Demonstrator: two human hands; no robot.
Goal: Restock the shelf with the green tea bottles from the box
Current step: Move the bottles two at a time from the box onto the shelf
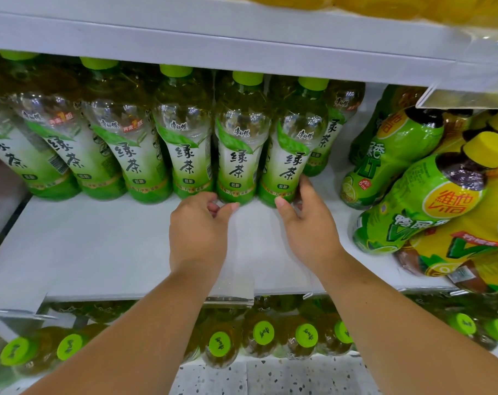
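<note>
A white shelf board ran the width of the store fixture beneath an upper shelf, its front half bare and its back half lined with green tea bottles. They stood upright with labels facing out, packed shoulder to shoulder, apparently so that shoppers could read them and the bare front could take another row. To the right, shrink-wrapped Vita lemon tea bottles lay tilted in a heap, apart from the tea. More green-capped bottles filled the shelf below, above a speckled floor. The box named in the task was out of view.

Both arms reached in over the bare board. The right hand gripped the base of the end bottle at the right of the front row, with the thumb across its front and the fingers wrapped round its far side. The low hold suited sliding the bottle square against its neighbour. The left hand held nothing, its fingers loosely curled, with the thumb tip at the foot of the next bottle. Whether it touched could not be told, though it looked placed to steady that bottle while the end one was nudged into line.
</note>
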